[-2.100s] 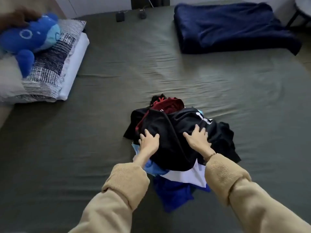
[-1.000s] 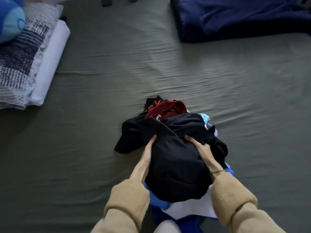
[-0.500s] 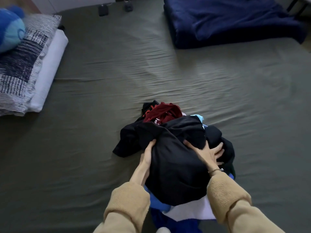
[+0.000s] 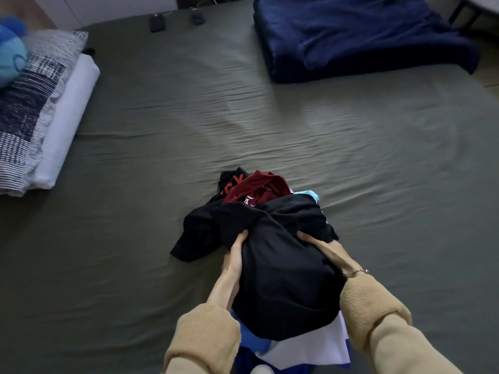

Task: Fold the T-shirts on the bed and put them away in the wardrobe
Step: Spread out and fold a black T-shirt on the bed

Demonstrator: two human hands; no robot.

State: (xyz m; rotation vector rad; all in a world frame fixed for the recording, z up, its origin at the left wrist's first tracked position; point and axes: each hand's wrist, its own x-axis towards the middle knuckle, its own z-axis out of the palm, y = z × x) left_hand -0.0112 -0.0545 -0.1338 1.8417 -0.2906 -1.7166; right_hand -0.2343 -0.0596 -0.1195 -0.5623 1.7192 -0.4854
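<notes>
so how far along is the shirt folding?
Nothing folded yet: the T-shirt pile is still a heap on the bed. In hand: left hand and right hand grip the black T-shirt on top. Left: fold all, put away; no wardrobe in view.

T-shirt pile mid-bed, pillows left, blanket behind.

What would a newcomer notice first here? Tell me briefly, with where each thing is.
First the pile of shirts near the front of the bed, with the left hand and right hand gripping the black shirt on top. Next the navy blanket at the far right, and the pillows on the left.
</notes>
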